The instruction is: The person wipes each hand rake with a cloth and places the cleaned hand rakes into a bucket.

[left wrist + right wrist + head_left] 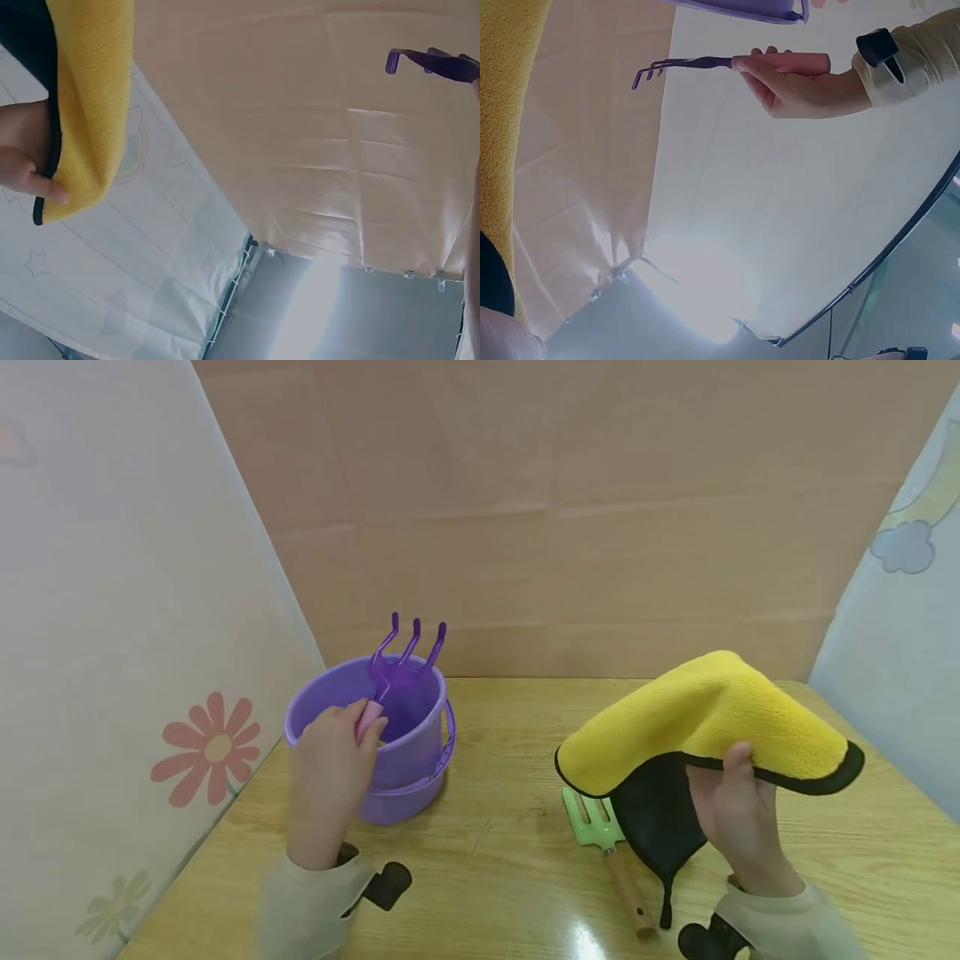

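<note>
My left hand [333,768] grips the pink handle of a small purple hand rake [397,672], its three bent tines pointing up and away. In the head view the rake is in front of the purple bucket [408,768]; the right wrist view shows the rake [697,63] raised, with the bucket [757,6] at the top edge. On the right, my right hand [738,818] pinches a yellow cloth [690,710] with black edging and a dark underside, its thumb on the yellow face. A dark corner with a loop hangs down, hiding part of a green garden fork [596,822].
The fork's wooden handle [628,893] lies on the wooden table [495,877] between the hands. A brown paper sheet [562,568] stands at the back. Pale printed panels rise at the left [150,568] and right [900,652].
</note>
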Available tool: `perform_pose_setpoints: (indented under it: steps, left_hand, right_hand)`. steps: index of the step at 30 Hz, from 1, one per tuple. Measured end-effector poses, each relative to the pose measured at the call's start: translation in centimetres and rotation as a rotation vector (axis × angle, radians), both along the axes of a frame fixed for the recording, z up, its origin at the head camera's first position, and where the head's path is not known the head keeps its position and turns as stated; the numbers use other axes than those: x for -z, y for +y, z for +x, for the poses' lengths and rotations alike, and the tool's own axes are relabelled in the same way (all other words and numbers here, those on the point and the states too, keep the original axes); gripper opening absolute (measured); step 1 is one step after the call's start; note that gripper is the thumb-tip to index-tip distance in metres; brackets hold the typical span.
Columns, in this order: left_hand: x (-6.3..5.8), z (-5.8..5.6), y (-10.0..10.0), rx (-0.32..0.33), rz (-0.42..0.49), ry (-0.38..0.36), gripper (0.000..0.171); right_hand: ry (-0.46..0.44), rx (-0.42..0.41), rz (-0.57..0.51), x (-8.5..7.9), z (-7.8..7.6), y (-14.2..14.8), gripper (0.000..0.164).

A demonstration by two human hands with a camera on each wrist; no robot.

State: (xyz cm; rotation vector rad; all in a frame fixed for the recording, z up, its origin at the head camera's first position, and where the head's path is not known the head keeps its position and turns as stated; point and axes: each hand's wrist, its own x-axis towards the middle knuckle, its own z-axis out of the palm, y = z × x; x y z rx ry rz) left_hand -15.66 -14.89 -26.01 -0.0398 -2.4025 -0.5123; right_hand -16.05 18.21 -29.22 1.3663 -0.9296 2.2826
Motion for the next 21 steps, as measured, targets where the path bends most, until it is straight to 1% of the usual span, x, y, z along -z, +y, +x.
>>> perform_pose_setpoints:
  steps: [2, 4, 6, 7, 9, 11, 13, 14, 15, 16, 17, 20, 21]
  left_hand:
    - [-0.4, -0.1, -0.4, -0.053, -0.027, -0.003, 0.022]
    - [-0.8, -0.2, -0.7, -0.089, -0.045, -0.006, 0.032]
    - [-1.2, -0.5, -1.0, -0.102, -0.064, -0.023, 0.036]
    - [-1.4, -0.6, -1.1, -0.104, -0.070, -0.045, 0.036]
    - [-1.8, -1.0, -1.5, -0.104, -0.075, -0.101, 0.032]
    - [-2.1, -1.2, -1.8, -0.111, -0.086, -0.186, 0.026]
    - [-2.4, -1.4, -2.0, -0.123, -0.111, -0.280, 0.023]
    - [-2.5, -1.5, -2.0, -0.124, -0.129, -0.310, 0.022]
    - [-2.5, -1.6, -2.1, -0.117, -0.146, -0.331, 0.021]
    - [-2.5, -1.8, -2.1, -0.100, -0.167, -0.336, 0.023]
    - [-2.5, -2.1, -2.1, -0.079, -0.184, -0.336, 0.026]
    - [-2.3, -3.0, -2.2, 0.000, -0.225, -0.314, 0.027]
    - [-2.3, -3.4, -2.3, 0.022, -0.238, -0.320, 0.027]
  right_hand:
    - [-0.013, -0.006, -0.018, -0.1, 0.2, 0.1, 0.035]
    - [-0.013, -0.012, -0.027, -0.1, 0.3, 0.1, 0.035]
    - [-0.024, 0.004, -0.025, 0.0, 0.4, 0.2, 0.037]
    - [-0.026, 0.011, -0.021, 0.1, 0.4, 0.2, 0.038]
    - [-0.026, 0.030, -0.003, 0.2, 0.4, 0.2, 0.038]
    - [-0.028, 0.039, 0.002, 0.4, 0.4, 0.2, 0.038]
    - [-0.027, 0.026, -0.007, 0.5, 0.3, 0.2, 0.037]
    - [-0.028, 0.019, -0.012, 0.5, 0.3, 0.2, 0.037]
    - [-0.030, 0.007, -0.023, 0.6, 0.3, 0.2, 0.036]
    - [-0.032, 0.000, -0.029, 0.6, 0.2, 0.2, 0.036]
    - [-0.038, -0.007, -0.036, 0.6, 0.2, 0.3, 0.036]
    - [-0.049, -0.012, -0.047, 0.8, 0.3, 0.4, 0.036]
    - [-0.047, -0.005, -0.048, 0.7, 0.3, 0.4, 0.036]
